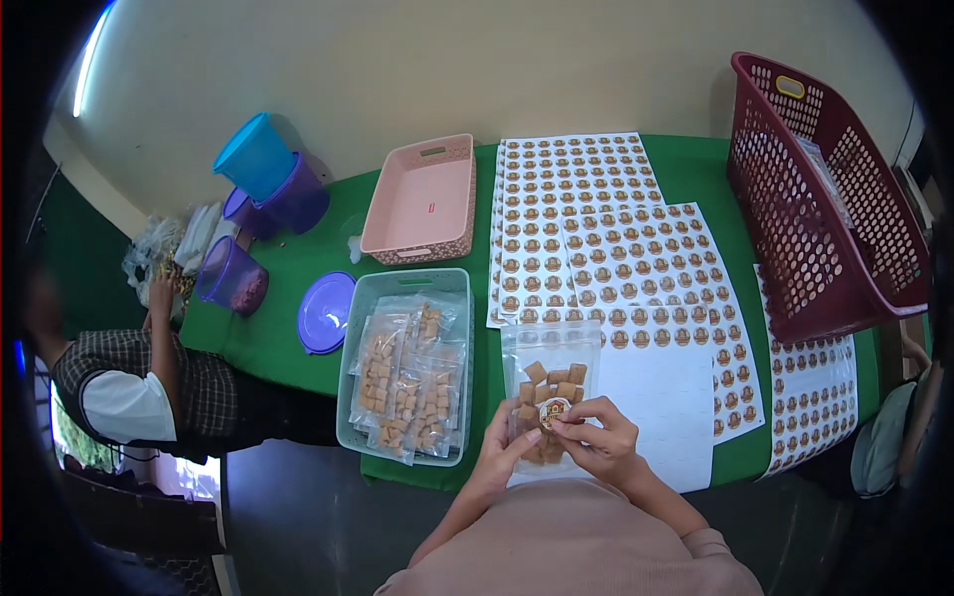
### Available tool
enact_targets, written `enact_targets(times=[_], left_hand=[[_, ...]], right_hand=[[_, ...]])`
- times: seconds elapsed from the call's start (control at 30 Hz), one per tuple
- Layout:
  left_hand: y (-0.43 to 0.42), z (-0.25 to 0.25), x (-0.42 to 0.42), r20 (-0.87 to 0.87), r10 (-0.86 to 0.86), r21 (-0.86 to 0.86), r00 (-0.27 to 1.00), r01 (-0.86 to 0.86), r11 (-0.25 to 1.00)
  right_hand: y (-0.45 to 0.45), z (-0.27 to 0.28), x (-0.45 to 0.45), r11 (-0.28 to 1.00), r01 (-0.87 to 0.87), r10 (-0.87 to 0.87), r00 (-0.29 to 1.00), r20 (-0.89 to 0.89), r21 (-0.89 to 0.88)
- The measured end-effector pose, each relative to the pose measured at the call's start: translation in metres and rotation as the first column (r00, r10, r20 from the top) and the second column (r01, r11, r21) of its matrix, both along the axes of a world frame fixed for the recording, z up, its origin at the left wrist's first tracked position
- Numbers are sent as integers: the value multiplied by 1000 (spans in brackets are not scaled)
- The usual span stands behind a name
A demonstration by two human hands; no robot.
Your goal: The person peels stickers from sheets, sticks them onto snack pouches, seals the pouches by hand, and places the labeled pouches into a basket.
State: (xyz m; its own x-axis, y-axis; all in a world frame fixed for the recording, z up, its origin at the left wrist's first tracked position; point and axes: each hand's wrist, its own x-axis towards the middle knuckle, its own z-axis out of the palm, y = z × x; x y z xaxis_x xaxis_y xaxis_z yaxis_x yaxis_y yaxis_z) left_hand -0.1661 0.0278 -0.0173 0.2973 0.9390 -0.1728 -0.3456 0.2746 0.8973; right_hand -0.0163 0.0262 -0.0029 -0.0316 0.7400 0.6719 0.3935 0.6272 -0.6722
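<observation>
with the left hand (pixel 501 452) gripping the pouch (pixel 552 346) by its left edge and the right hand (pixel 604 437) pinching the sticker (pixel 551 408) at its front, tautness should help avoid wrinkles.

Left hand (pixel 503 447) holding pouch (pixel 545 375); right hand (pixel 602 437), sticker (pixel 553 408).

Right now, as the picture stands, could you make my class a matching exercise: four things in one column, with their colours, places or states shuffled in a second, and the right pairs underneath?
Things
1. Round lid
2. Tall perforated basket
3. Pale green tray
4. Round sticker at the right hand

Descriptions
A. Just left of the held pouch, with packed pouches inside
B. Maroon, with a yellow-edged handle hole
C. In front of the brown pieces
D. Purple, lying on the green table

Right pairs: 1-D, 2-B, 3-A, 4-C
</observation>
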Motion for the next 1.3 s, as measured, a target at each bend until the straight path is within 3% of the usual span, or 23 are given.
enact_targets(times=[0.63, 0.93, 1.0, 1.2, 1.3], left_hand=[[3, 6, 0, -18, -52, 89, 998, 53, 995], [0, 4, -2, -135, 2, 177, 991, 22, 984], [0, 3, -7, -272, -9, 218, 962, 71, 973], [9, 8, -13, -456, 3, 437, 890, 221, 872], [10, 9, -12, -454, -22, 405, 891, 228, 886]], right_hand=[[-2, 2, 0, 995, -58, 56, 998, -29, -85], [-3, 3, 3, 981, -95, 94, 995, -17, -172], [-3, 3, 4, 975, -105, 102, 994, -27, -195], [-3, 4, 6, 972, -73, 76, 997, 6, -224], [-2, 6, 8, 959, -89, 107, 993, 54, -267]])
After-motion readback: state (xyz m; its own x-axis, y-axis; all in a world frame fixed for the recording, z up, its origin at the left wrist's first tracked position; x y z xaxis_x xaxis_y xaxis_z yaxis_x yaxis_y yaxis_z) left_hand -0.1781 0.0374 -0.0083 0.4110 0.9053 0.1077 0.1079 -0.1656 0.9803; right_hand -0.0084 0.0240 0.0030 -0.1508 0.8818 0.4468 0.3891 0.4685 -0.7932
